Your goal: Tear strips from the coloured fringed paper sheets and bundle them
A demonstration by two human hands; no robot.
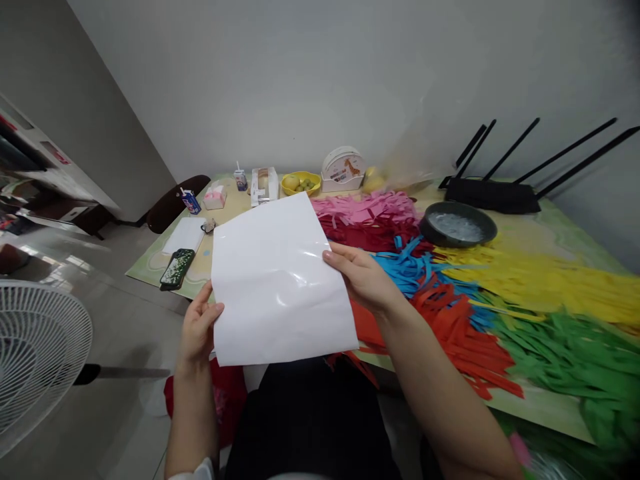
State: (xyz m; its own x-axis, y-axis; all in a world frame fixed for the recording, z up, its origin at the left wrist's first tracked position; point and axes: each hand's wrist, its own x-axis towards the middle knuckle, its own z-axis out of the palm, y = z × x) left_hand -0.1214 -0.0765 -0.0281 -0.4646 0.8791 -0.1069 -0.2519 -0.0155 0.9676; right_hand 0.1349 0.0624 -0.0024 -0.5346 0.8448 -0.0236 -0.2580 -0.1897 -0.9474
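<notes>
A glossy white sheet (pixel 275 280) is held up in front of me, slightly bowed, over the table's near edge. My left hand (pixel 199 325) pinches its left edge, thumb on the front face. On the opposite edge, my right hand (pixel 361 275) grips it the same way, with the fingers partly behind it. Right of the sheet lie piles of coloured strips: pink (pixel 370 208), dark red (pixel 350 235), blue (pixel 400 270), orange-red (pixel 460 333), yellow (pixel 555 280) and green (pixel 555 353). The sheet hides part of the tabletop behind it.
A dark round pan (pixel 434 233) with clear plastic inside sits near a black router (pixel 493 195). On the table's left are a phone (pixel 177 268), white paper (pixel 183 235), a drink carton (pixel 191 201) and a tissue pack (pixel 215 197). A yellow fruit bowl (pixel 301 191) stands behind. A fan (pixel 40 360) is at left.
</notes>
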